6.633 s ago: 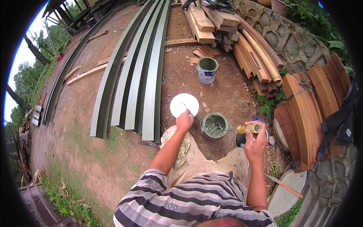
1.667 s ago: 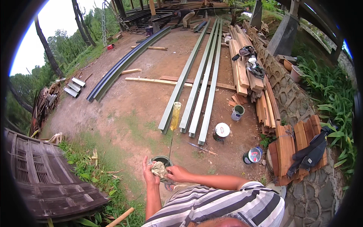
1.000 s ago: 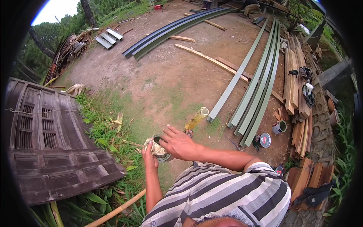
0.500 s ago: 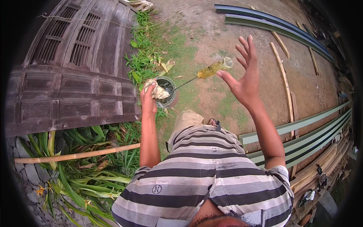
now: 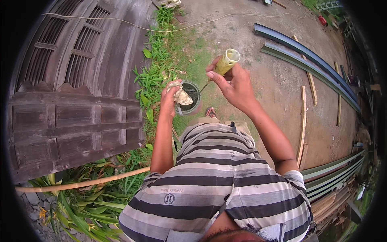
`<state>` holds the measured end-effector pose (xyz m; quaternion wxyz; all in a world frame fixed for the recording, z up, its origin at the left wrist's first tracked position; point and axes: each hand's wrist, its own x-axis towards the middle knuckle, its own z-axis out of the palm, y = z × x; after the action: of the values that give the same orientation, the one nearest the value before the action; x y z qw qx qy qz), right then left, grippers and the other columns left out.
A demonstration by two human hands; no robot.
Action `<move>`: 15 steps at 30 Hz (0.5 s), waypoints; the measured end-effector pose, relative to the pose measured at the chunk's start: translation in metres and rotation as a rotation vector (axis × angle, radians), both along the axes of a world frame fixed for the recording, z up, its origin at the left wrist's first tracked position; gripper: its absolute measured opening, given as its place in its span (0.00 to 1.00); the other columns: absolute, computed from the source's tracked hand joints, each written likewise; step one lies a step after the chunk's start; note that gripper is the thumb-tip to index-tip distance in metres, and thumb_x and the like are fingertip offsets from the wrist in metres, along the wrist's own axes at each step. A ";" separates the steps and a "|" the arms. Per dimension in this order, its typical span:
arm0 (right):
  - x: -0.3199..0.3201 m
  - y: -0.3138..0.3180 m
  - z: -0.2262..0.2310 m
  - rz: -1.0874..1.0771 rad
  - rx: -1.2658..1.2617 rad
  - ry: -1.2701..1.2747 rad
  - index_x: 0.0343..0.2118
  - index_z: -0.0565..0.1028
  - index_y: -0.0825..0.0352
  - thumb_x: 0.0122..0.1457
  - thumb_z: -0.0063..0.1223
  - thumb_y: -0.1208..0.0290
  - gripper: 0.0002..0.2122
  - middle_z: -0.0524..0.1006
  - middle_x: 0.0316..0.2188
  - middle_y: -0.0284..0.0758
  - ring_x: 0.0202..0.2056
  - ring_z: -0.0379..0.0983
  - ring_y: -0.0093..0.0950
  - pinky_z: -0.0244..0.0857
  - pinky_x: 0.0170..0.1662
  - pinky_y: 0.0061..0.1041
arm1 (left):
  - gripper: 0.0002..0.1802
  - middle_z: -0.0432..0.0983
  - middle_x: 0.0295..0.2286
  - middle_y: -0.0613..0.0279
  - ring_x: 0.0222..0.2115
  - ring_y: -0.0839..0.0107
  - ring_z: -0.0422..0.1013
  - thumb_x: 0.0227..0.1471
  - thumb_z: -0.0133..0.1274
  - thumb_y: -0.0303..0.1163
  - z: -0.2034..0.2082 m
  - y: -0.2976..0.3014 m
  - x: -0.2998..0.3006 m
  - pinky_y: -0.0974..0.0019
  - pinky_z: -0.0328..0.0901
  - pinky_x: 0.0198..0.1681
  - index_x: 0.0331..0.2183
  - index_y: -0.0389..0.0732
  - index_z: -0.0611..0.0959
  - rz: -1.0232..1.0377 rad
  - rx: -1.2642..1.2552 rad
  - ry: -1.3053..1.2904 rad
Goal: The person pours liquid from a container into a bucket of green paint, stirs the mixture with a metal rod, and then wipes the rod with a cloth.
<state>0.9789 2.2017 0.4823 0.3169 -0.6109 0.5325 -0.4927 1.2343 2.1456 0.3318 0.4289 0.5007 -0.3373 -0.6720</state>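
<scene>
My right hand (image 5: 238,88) is closed around the yellow, see-through handle (image 5: 226,61) of a tool. Its open tube end points up and away from me. From the handle a thin metal rod (image 5: 204,86) runs down to the left into a round bucket (image 5: 196,106); the tool's lower end is hidden there. Dark, wet-looking material (image 5: 189,89) shows inside. At the bucket's left side, my left hand (image 5: 167,101) grips a crumpled off-white cloth (image 5: 182,97), partly over the rim. Whether that hand also holds the bucket is hard to see.
Dark carved wooden panels (image 5: 76,117) stand at my left, with green plants (image 5: 155,68) along them. A bamboo pole (image 5: 88,183) crosses the lower left. Long metal channels (image 5: 306,60) and wooden strips (image 5: 302,121) lie on the ground at right. A cord (image 5: 209,21) spans the far side.
My right hand was open beside the yellow handle and has now closed around it. The handle stands more upright. The view has shifted, and my left hand still holds the cloth.
</scene>
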 end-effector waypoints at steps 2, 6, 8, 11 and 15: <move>-0.016 -0.042 0.004 -0.016 -0.035 -0.036 0.46 0.77 0.70 0.65 0.65 0.70 0.12 0.85 0.39 0.38 0.39 0.85 0.29 0.79 0.41 0.28 | 0.20 0.81 0.44 0.62 0.44 0.71 0.75 0.56 0.55 0.30 0.004 -0.049 -0.019 0.66 0.69 0.51 0.50 0.39 0.85 -0.046 0.011 -0.013; -0.052 -0.117 0.011 -0.077 -0.118 0.018 0.46 0.77 0.70 0.64 0.66 0.72 0.12 0.85 0.38 0.38 0.38 0.85 0.31 0.80 0.42 0.30 | 0.19 0.81 0.42 0.63 0.43 0.72 0.75 0.57 0.54 0.29 0.019 -0.151 -0.056 0.68 0.68 0.50 0.50 0.39 0.85 -0.088 -0.031 -0.014; -0.072 -0.169 0.005 -0.088 -0.090 -0.025 0.45 0.77 0.71 0.64 0.66 0.74 0.11 0.85 0.37 0.38 0.36 0.85 0.30 0.79 0.41 0.28 | 0.19 0.81 0.42 0.63 0.42 0.73 0.75 0.57 0.54 0.30 0.019 -0.207 -0.077 0.67 0.68 0.49 0.50 0.40 0.85 -0.106 -0.044 -0.037; -0.107 -0.245 -0.001 -0.090 -0.069 -0.066 0.45 0.77 0.72 0.64 0.65 0.74 0.11 0.84 0.38 0.38 0.37 0.84 0.29 0.78 0.42 0.27 | 0.19 0.81 0.41 0.63 0.42 0.72 0.75 0.57 0.53 0.30 0.007 -0.287 -0.107 0.66 0.68 0.48 0.50 0.40 0.85 -0.146 -0.084 -0.069; -0.160 -0.347 -0.014 -0.064 -0.136 -0.043 0.43 0.79 0.71 0.62 0.67 0.74 0.10 0.85 0.37 0.38 0.35 0.84 0.30 0.77 0.39 0.28 | 0.19 0.80 0.41 0.63 0.43 0.73 0.74 0.57 0.53 0.31 0.014 -0.399 -0.155 0.67 0.68 0.50 0.50 0.39 0.85 -0.174 -0.045 -0.016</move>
<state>0.8187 1.8544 0.4686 0.2702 -0.6030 0.5103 -0.5504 1.0797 1.7462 0.3455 0.3771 0.4652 -0.3980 -0.6949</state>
